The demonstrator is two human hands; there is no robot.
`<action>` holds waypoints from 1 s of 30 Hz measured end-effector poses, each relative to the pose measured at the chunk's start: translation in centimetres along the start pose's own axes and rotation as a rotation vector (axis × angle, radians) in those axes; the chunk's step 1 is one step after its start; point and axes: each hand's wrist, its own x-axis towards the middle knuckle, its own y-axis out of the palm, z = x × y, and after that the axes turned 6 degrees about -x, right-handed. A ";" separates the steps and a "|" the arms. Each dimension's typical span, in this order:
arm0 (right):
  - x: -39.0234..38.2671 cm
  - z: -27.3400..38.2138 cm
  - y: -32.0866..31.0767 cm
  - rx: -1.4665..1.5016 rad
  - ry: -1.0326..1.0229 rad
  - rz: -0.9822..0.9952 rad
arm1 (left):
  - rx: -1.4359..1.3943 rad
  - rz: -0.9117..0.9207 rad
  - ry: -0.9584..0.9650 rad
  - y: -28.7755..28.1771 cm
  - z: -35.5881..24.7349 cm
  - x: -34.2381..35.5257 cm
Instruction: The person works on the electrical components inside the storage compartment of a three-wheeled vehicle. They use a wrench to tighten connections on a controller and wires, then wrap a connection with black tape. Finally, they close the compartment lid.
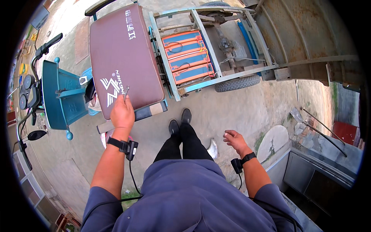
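Observation:
My left hand (123, 113) is closed around a small metal wrench (126, 92), whose head points away from me over the near end of a brown padded seat (119, 58). Because of the viewing angle, I cannot tell whether the hand touches the seat. My right hand (235, 140) hangs in the air to the right of my legs, its fingers loosely bent and apart with nothing in them. Beyond my feet, several blue-and-orange batteries (189, 58) sit side by side in the blue metal frame (201, 83) of a cargo tricycle, with thin wires across them.
A rear wheel (237, 83) and the axle (225, 46) show inside the frame. The rusty cargo bed (301, 31) is tilted up at far right. Handlebars (48, 44) and a teal front panel (62, 94) stand left. A shovel (309, 123) and round slab (273, 143) lie right.

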 end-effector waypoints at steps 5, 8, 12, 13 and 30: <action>0.8 1.0 0.0 -0.017 -0.008 0.010 | 0.013 0.001 0.009 0.2 -0.1 -0.1; 1.7 1.8 0.2 -0.066 -0.024 0.027 | -0.004 -0.009 0.007 0.1 0.0 -0.3; 3.5 2.8 1.1 -0.194 -0.170 0.033 | 0.004 0.003 -0.005 0.3 -0.1 -0.2; 4.9 2.3 1.4 -0.291 -0.261 0.023 | -0.008 0.007 -0.009 0.5 -0.4 -0.2; -0.1 27.8 20.2 -0.473 -1.069 0.142 | 0.023 0.064 -0.034 -0.9 -0.2 -0.3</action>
